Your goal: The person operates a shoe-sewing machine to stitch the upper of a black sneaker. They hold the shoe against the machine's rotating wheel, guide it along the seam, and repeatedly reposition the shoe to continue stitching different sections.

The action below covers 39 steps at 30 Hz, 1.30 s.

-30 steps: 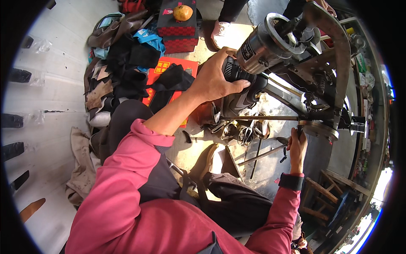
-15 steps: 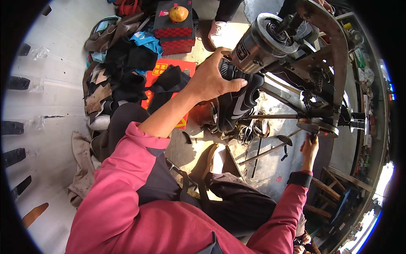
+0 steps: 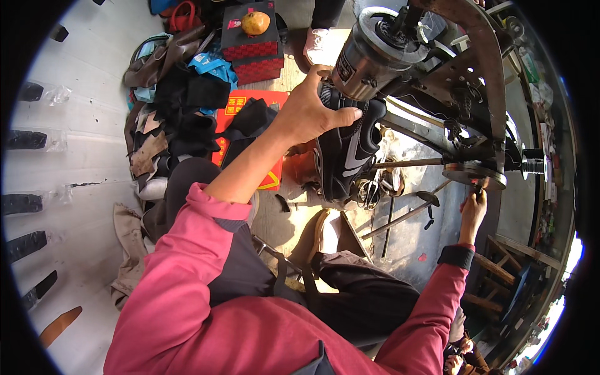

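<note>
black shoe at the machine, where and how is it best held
Probably by the end of the black shoe nearest the metal cylinder, coming from the left, where the left grip is now. The cylinder crowds that end from the upper right, while its left side is open for fingers and thumb to span; the rest of the shoe extends toward the picture's lower edge.

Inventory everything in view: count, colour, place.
Machine: one, grey, upper right
Wheel: one, grey, on machine
Shoe: one, black, at machine
Boxes: two, black and red, top
Fruit: one, orange, on boxes
Packet: one, red, left of centre
Scraps: many, mostly black, left
Cloth: one, beige, lower left
Sneaker: one, pale, top, someone else's
Clutter: uncountable, mixed, right
Left hand: one, bare, on shoe
Right hand: one, bare, on wheel's handle
Sleeves: two, pink, lower half
</note>
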Each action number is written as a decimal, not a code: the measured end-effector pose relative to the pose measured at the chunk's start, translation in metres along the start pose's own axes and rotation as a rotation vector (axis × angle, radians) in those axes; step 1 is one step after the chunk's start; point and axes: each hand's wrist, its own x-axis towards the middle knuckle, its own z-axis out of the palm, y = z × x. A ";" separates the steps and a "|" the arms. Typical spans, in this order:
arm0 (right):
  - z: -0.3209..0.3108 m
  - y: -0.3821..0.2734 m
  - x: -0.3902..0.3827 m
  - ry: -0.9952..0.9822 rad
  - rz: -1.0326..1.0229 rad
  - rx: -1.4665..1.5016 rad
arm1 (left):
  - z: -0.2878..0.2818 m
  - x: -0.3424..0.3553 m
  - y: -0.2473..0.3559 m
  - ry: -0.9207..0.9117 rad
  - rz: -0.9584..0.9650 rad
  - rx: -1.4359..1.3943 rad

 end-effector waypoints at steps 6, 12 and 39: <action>0.044 -0.059 -0.064 -0.506 -0.139 0.087 | 0.001 0.001 -0.004 -0.015 -0.079 -0.025; -0.033 -0.068 -0.019 0.118 -0.270 0.145 | 0.002 0.008 -0.015 -0.042 -0.061 -0.085; 0.125 -0.180 -0.206 -0.356 -0.374 0.612 | -0.003 0.009 0.006 -0.232 -0.326 -0.414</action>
